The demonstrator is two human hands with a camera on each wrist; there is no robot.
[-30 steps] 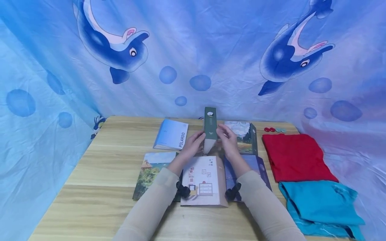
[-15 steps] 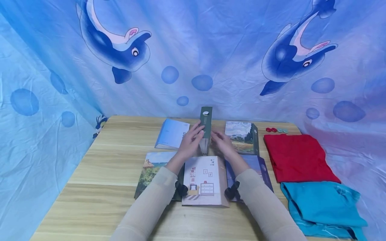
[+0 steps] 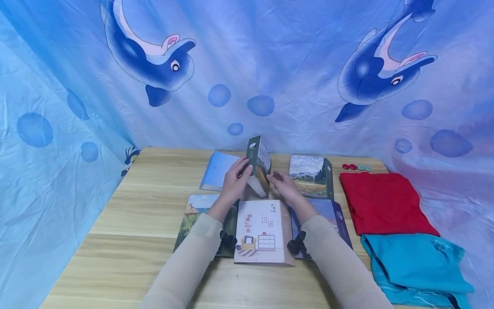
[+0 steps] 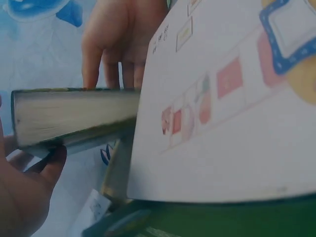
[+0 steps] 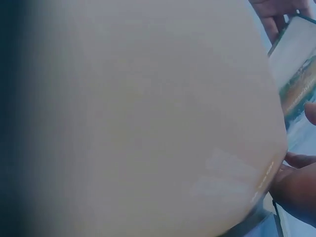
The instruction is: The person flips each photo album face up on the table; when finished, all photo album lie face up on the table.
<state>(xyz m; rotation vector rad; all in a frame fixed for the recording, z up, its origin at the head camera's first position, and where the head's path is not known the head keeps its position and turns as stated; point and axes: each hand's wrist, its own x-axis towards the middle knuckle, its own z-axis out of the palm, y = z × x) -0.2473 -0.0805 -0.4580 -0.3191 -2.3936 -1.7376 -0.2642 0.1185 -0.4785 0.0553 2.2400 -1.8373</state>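
Observation:
A thick book (image 3: 253, 155) with a dark green spine and a painted landscape cover stands tilted near the table's back edge. My left hand (image 3: 234, 179) grips it at the spine side, thumb on one face and fingers round the other. Fingertips of my right hand (image 3: 285, 185) touch the cover's right side. The left wrist view shows the pale page block (image 4: 74, 116) between both hands, with the right hand's fingers (image 4: 111, 74) fairly straight. In the right wrist view, a large beige surface hides much of the book.
A white book (image 3: 258, 231) lies in front, between two painted-cover books (image 3: 193, 214) (image 3: 316, 219). Behind are a blue POLARAID book (image 3: 218, 171) and another landscape book (image 3: 308, 176). Red cloth (image 3: 386, 201), teal cloth (image 3: 414, 266) and small discs (image 3: 349, 166) lie right.
The green-spined book has shifted left and turned, so its painted cover now shows. My left hand moved left with it, while the right hand's fingers came off the spine and onto the cover's side.

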